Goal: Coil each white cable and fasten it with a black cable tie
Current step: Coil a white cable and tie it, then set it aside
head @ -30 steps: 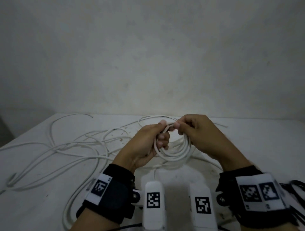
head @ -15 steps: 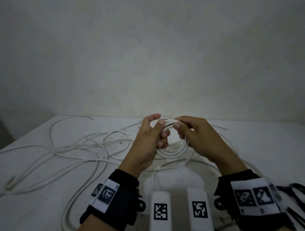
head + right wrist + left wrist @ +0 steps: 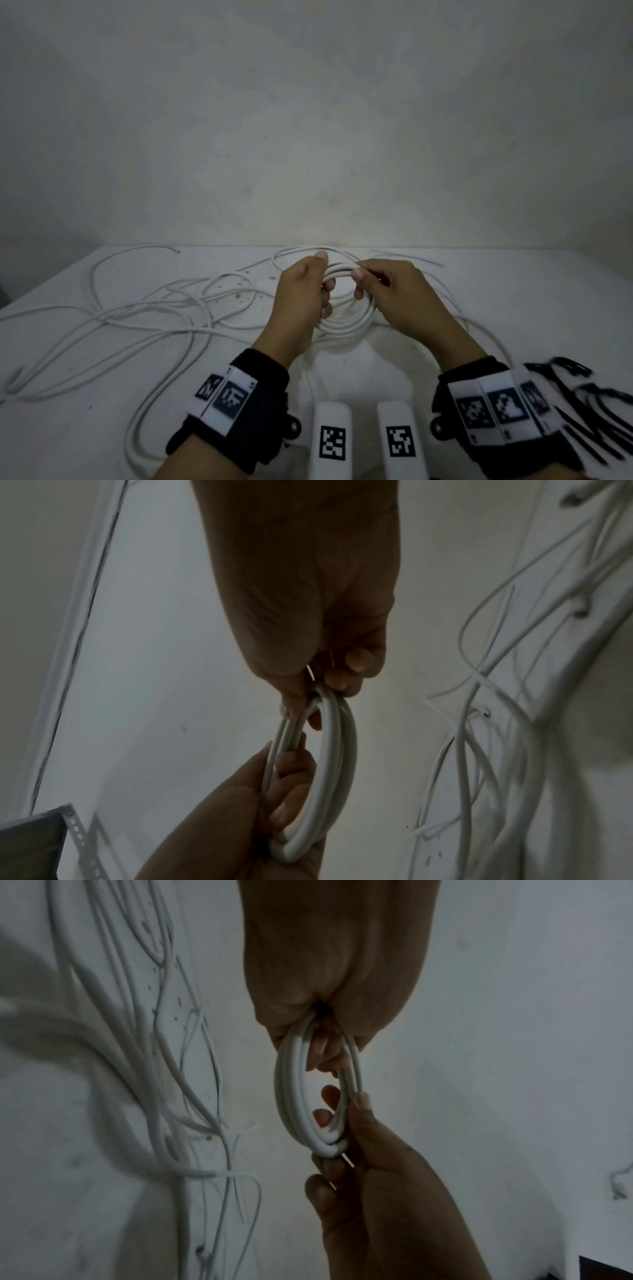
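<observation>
Your left hand (image 3: 301, 301) and right hand (image 3: 397, 294) hold a round coil of smooth white cable (image 3: 346, 325) between them, lifted above the pale, speckled tabletop (image 3: 513, 308). Your left fingers (image 3: 325, 1047) curl through the ring and clamp one side; your right thumb and fingers (image 3: 356, 661) pinch the opposite side. Loose white cables (image 3: 137, 308) sprawl to your left. Black cable ties (image 3: 592, 401) lie beside your right wrist.

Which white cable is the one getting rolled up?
Start at the white table, then find the two hands, left hand and right hand, near its far edge. Between them hangs the coiled cable, a tight round bundle, unlike the loose cables sprawled flat.
</observation>
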